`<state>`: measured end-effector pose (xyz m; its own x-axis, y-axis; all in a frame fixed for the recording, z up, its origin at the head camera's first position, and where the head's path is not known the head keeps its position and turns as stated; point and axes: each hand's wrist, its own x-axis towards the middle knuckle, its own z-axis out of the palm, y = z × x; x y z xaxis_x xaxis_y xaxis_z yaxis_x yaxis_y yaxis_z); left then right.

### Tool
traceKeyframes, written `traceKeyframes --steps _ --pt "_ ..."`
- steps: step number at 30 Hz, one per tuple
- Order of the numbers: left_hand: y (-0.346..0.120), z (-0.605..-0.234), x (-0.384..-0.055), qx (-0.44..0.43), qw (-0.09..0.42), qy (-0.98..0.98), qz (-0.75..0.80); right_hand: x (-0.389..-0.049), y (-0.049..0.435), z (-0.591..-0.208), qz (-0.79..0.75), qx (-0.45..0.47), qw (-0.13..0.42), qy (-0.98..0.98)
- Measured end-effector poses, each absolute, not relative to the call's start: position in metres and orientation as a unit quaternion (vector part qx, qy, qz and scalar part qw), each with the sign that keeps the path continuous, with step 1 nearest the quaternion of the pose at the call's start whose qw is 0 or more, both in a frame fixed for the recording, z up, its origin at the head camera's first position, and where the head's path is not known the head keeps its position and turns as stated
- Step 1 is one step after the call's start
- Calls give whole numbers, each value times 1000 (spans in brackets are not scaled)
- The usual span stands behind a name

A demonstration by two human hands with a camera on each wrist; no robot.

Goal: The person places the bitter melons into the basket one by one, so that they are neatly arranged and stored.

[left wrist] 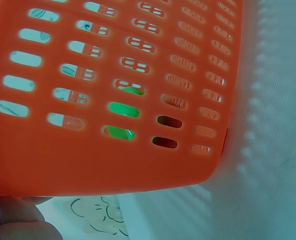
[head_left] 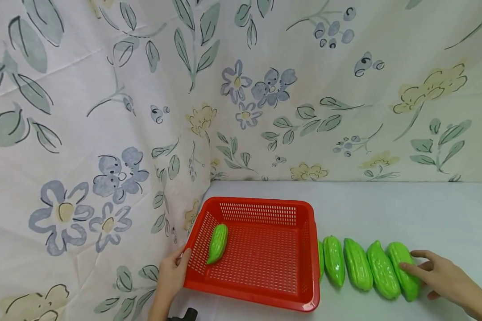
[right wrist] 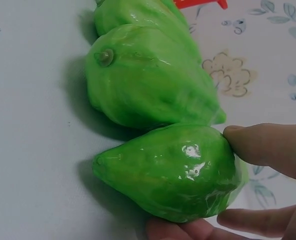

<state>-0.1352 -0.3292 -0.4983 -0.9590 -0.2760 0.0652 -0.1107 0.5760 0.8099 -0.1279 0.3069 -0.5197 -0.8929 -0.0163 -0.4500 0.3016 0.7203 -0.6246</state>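
Note:
My left hand grips the left rim of a red plastic basket, its thumb over the edge. In the left wrist view, the slotted wall fills most of the frame, with fingers at the lower left. One green bitter melon lies inside the basket near its left wall. Right of the basket, my right hand holds the rightmost bitter melon of a row. The right wrist view shows thumb and fingers on either side of that glossy melon.
Several more bitter melons lie side by side on the white table; the leftmost is partly hidden by the basket. A flowered cloth hangs behind and at the left. A small black object shows at the bottom edge.

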Motion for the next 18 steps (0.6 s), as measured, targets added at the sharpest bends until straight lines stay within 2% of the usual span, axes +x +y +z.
traceKeyframes --steps 13,18 --pt "-328 -497 -136 118 78 -876 -462 -129 316 -474 -363 100 200 904" --pt "-328 -498 -136 123 75 -877 -457 -128 311 -461 -371 100 209 899"
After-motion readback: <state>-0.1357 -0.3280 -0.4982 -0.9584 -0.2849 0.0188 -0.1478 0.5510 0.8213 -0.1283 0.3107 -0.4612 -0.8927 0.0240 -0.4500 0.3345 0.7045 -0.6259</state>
